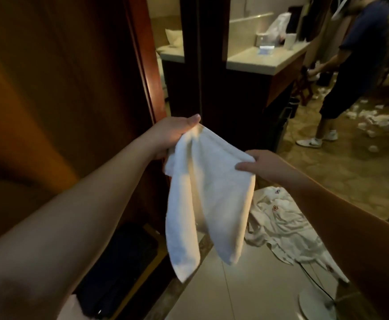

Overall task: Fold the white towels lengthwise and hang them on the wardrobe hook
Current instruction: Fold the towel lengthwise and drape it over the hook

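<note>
one white towel (pixel 208 192), two hands

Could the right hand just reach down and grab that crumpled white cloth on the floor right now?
Probably not yet. The right hand is pinching the white towel, as is the left hand, and the crumpled cloth lies well below on the floor. Nothing blocks the way down, though.

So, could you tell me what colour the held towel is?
Plain white towel, clearest in the head view.
</note>
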